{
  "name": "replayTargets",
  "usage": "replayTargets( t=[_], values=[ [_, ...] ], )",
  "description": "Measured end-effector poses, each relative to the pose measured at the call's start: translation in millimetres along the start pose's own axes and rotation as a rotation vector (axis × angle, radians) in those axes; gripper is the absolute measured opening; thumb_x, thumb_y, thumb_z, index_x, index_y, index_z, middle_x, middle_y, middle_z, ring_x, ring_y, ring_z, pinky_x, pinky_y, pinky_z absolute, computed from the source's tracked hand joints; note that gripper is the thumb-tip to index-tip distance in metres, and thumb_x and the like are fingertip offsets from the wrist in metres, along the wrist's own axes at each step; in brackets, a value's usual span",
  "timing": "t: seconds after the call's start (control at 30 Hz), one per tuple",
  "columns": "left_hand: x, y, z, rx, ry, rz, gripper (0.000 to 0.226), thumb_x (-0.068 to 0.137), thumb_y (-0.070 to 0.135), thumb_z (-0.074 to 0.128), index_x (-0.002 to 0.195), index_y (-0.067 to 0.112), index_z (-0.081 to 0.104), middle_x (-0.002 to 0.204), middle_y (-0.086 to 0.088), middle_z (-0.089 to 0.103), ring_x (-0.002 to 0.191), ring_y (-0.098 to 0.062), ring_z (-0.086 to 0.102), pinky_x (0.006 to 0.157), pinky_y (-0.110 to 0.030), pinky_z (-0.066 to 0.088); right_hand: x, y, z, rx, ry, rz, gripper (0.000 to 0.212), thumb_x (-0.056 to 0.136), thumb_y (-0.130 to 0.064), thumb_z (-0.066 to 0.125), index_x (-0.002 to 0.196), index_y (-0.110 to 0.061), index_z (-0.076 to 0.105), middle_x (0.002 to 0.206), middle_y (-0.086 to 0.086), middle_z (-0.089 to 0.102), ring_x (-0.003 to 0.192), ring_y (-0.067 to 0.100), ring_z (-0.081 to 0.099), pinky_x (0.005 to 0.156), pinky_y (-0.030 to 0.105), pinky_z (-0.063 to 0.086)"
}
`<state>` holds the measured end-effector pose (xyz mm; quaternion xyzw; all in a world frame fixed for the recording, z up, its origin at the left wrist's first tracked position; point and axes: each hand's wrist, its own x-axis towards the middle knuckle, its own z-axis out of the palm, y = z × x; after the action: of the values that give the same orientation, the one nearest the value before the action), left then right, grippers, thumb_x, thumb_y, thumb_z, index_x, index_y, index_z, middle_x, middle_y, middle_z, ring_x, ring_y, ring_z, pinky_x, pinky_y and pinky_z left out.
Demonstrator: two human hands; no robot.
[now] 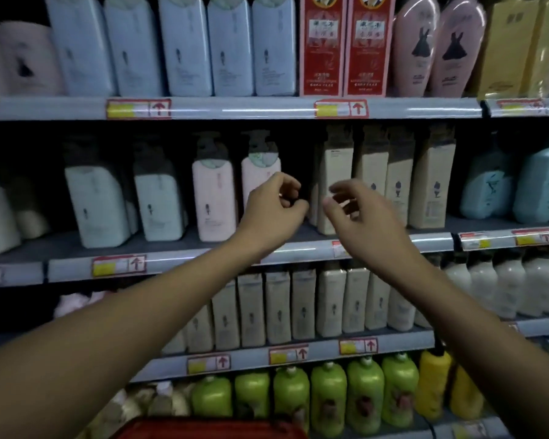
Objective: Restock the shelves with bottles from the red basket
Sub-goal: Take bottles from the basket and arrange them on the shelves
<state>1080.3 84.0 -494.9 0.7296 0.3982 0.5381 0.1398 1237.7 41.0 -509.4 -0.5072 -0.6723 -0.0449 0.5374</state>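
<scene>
- The left hand (274,208) is raised in front of the middle shelf (431,240). Its fingers (287,185) are curled inward toward the thumb, with only a small gap between them; nothing shows inside the curl, so it is clenched loosely on air.
- Just behind those fingers, on their left, stands a pale pink bottle (256,175), smooth plastic, flat-sided with rounded shoulders and a dark pump top. The view does not settle whether the knuckles touch it or hover just in front of it.
- A second pink bottle (213,198) of the same shape stands further left of the left hand.
- The right hand (366,213) is held up just beside the left, apart from it. Its fingers (346,188) are spread and bent softly, released, holding nothing. They are motion-blurred.
- Behind the right fingers stands a row of tall cream bottles (403,182), matt-looking, rectangular, with dark squared caps.
- Between the two hands is a dark gap on the shelf.
- Far below both hands, at the bottom edge of the view, is the rim of the red basket (210,429); its contents cannot be seen.
- Below the wrists, glossy rounded green bottles (328,397) line the lowest shelf.
</scene>
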Motion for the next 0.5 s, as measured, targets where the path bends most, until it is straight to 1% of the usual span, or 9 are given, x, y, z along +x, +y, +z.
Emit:
replayTargets(
  t=[0.07, 0.13, 0.23, 0.27, 0.33, 0.37, 0.4, 0.47, 0.5],
  values=[
    [-11.6, -10.7, -19.2, 0.027, 0.003, -0.027, 0.020, 0.084, 0.017, 0.064, 0.104, 0.020, 0.063, 0.096, 0.005, 0.068, 0.080, -0.010, 0.061, 0.070, -0.016, 0.048, -12.1, -16.2, 5.9, 0.031, -0.026, 0.006, 0.031, 0.096, -0.037, 0.058, 0.120, -0.018, 0.063, 0.107, -0.004, 0.069, 0.093, 0.010, 0.063, 0.079, 0.028, 0.052],
    [-23.8, -26.8, -34.4, 0.037, -0.031, -0.056, 0.020, 0.084, 0.016, 0.064, 0.103, 0.020, 0.063, 0.095, 0.005, 0.068, 0.079, -0.011, 0.061, 0.073, -0.022, 0.049, -27.8, -27.8, 17.3, 0.047, -0.066, 0.019, 0.027, 0.096, -0.035, 0.059, 0.117, -0.019, 0.064, 0.105, -0.006, 0.068, 0.093, 0.007, 0.063, 0.079, 0.028, 0.054],
    [-35.7, -56.5, -49.6, 0.009, -0.051, -0.086, 0.019, 0.084, 0.013, 0.065, 0.100, 0.023, 0.063, 0.095, 0.005, 0.068, 0.082, -0.011, 0.063, 0.075, -0.022, 0.052, -42.7, -33.6, 42.5, 0.044, -0.113, 0.020, 0.022, 0.096, -0.034, 0.060, 0.115, -0.023, 0.064, 0.104, -0.010, 0.066, 0.093, 0.005, 0.062, 0.077, 0.030, 0.055],
    [-37.6, -64.2, -52.9, -0.007, -0.038, -0.104, 0.020, 0.084, 0.011, 0.065, 0.100, 0.023, 0.063, 0.095, 0.005, 0.068, 0.081, -0.008, 0.063, 0.073, -0.019, 0.052, -43.4, -32.6, 50.7, 0.055, -0.116, 0.043, 0.022, 0.096, -0.035, 0.060, 0.115, -0.024, 0.063, 0.105, -0.011, 0.065, 0.093, 0.003, 0.061, 0.075, 0.028, 0.054],
    [-38.6, -74.1, -62.4, -0.055, 0.003, -0.139, 0.021, 0.085, 0.009, 0.065, 0.101, 0.022, 0.064, 0.094, 0.006, 0.068, 0.077, -0.006, 0.061, 0.070, -0.016, 0.051, -37.0, -30.9, 65.3, 0.083, -0.105, 0.100, 0.023, 0.096, -0.037, 0.059, 0.116, -0.025, 0.062, 0.105, -0.015, 0.065, 0.094, -0.004, 0.060, 0.071, 0.016, 0.049],
    [-38.5, -79.1, -69.0, -0.072, 0.023, -0.149, 0.020, 0.085, 0.009, 0.065, 0.102, 0.021, 0.064, 0.094, 0.007, 0.068, 0.077, -0.008, 0.061, 0.071, -0.017, 0.051, -32.2, -32.3, 72.4, 0.092, -0.095, 0.121, 0.024, 0.096, -0.038, 0.059, 0.117, -0.026, 0.062, 0.105, -0.016, 0.065, 0.094, -0.008, 0.059, 0.068, 0.010, 0.045],
    [-37.6, -84.9, -75.8, -0.081, 0.038, -0.162, 0.021, 0.086, 0.009, 0.064, 0.102, 0.021, 0.063, 0.095, 0.007, 0.067, 0.080, -0.009, 0.062, 0.073, -0.019, 0.052, -27.0, -34.6, 79.5, 0.103, -0.085, 0.134, 0.024, 0.096, -0.039, 0.059, 0.118, -0.028, 0.062, 0.104, -0.018, 0.064, 0.094, -0.012, 0.058, 0.066, 0.006, 0.044],
    [-35.8, -98.7, -92.1, -0.092, 0.062, -0.187, 0.022, 0.086, 0.011, 0.064, 0.104, 0.024, 0.062, 0.099, 0.009, 0.067, 0.086, -0.010, 0.063, 0.078, -0.024, 0.054, -17.7, -41.7, 95.0, 0.161, -0.077, 0.146, 0.023, 0.096, -0.038, 0.060, 0.117, -0.030, 0.061, 0.103, -0.021, 0.063, 0.095, -0.017, 0.055, 0.066, 0.002, 0.044],
    [-34.5, -106.7, -100.2, -0.094, 0.075, -0.191, 0.023, 0.086, 0.012, 0.065, 0.105, 0.025, 0.062, 0.100, 0.010, 0.066, 0.088, -0.010, 0.063, 0.079, -0.024, 0.054, -13.5, -46.1, 102.7, 0.200, -0.080, 0.151, 0.022, 0.096, -0.037, 0.060, 0.117, -0.031, 0.061, 0.103, -0.021, 0.063, 0.095, -0.017, 0.055, 0.066, 0.002, 0.044]
  ],
)
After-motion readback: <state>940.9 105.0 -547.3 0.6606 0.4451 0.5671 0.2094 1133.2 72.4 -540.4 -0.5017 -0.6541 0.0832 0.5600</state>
